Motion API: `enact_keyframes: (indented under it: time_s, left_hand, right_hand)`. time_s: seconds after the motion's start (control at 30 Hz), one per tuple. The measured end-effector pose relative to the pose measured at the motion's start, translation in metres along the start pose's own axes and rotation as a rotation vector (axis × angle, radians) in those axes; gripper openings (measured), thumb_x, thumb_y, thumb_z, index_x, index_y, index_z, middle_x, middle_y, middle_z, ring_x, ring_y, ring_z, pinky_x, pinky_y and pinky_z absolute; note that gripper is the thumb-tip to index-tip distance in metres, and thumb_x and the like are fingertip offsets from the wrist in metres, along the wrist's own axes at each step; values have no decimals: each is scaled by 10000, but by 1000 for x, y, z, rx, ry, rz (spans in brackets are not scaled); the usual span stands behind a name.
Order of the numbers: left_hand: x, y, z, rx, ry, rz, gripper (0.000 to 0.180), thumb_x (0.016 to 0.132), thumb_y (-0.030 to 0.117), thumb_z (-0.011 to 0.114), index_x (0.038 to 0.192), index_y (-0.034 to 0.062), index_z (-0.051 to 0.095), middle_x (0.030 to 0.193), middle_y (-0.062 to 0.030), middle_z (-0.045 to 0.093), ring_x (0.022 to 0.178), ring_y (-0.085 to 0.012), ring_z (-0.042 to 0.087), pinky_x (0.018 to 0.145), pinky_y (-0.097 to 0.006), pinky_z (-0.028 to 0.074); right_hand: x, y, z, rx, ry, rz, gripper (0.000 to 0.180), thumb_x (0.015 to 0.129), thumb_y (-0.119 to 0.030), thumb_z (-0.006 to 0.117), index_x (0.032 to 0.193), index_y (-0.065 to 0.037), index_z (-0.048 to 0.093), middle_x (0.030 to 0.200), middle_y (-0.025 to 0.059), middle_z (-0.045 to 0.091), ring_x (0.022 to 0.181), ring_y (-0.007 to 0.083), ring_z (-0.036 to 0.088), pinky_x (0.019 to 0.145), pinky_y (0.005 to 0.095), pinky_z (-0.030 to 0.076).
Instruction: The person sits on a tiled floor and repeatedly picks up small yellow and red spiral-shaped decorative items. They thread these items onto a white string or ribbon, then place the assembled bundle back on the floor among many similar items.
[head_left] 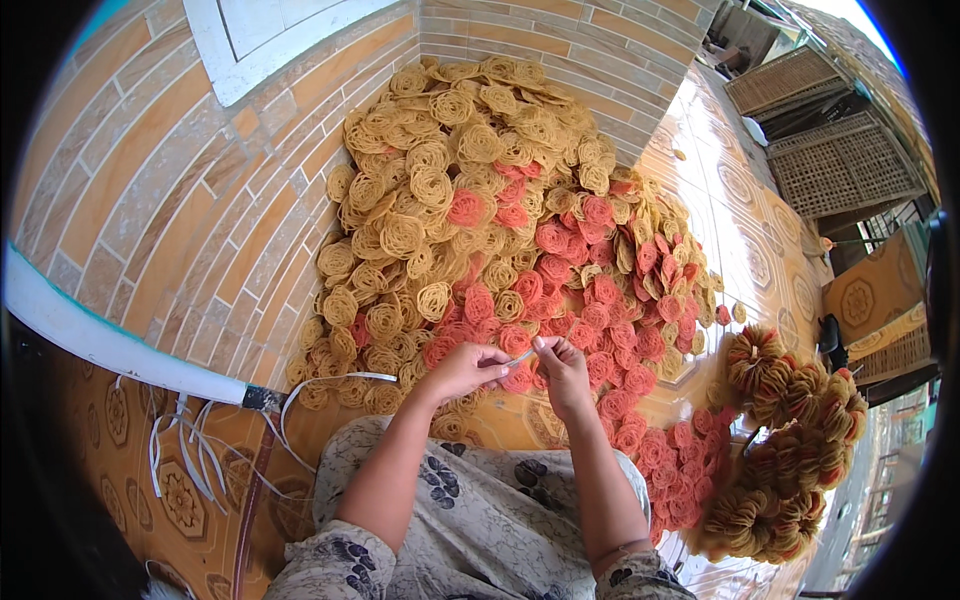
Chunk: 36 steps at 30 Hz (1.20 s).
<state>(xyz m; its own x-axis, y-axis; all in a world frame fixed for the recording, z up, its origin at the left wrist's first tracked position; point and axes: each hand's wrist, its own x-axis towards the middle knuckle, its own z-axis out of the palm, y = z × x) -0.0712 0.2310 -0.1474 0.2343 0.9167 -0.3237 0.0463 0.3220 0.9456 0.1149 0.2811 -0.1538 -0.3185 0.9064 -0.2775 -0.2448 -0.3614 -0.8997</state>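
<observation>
My left hand (462, 374) and my right hand (563, 378) are close together above my lap, both with fingers pinched. Between their fingertips runs a short stretch of thin pale strip (521, 357); its ends are hidden by the fingers. Just beyond the hands spreads a large heap of flat round nests of thin strands, like dried noodles. Yellow nests (403, 236) fill the back and left of it, while pink nests (553, 237) lie mostly at the middle and right. More pink nests (680, 470) lie beside my right forearm.
Ring-shaped bundles of nests (795, 462) lie on the tiled floor at right. White strips (200, 455) hang from the end of a pale bar (140, 352) at left. A brick-patterned wall (250, 200) backs the heap. Woven racks (845, 168) stand at far right.
</observation>
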Motion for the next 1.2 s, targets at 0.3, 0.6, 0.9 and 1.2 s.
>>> enact_keyframes:
  time_s: [0.3,0.6,0.9,1.2]
  left_hand:
    - [-1,5,5,158,330,38,173,885,162,684,952,3,694,779,-24,696,682,-66,636,621,-216,513]
    - [0,3,7,83,352,65,148,905,123,648,968,-4,690,771,-39,695,663,-82,650,601,-231,531]
    - [2,-8,0,-389,187,-17,199,925,169,629,1006,-9,668,847,-48,690,693,-109,644,637,-246,527]
    - [-2,4,-1,67,244,83,174,904,159,656,997,13,680,828,-12,670,733,-62,605,683,-222,499]
  right_hand:
    - [-10,12,22,-332,-24,-90,121,902,-118,662,928,-31,582,693,-89,447,602,1,334,527,195,244]
    - [-10,11,22,-347,-15,-151,110,932,-96,605,917,12,609,649,-75,486,558,4,329,487,213,244]
    - [-11,6,22,-255,-104,-116,98,940,-90,593,934,8,597,751,-47,547,657,18,436,581,192,342]
    - [-9,4,16,-266,-145,-38,108,947,-114,592,917,-10,590,769,-48,547,691,19,436,597,198,338]
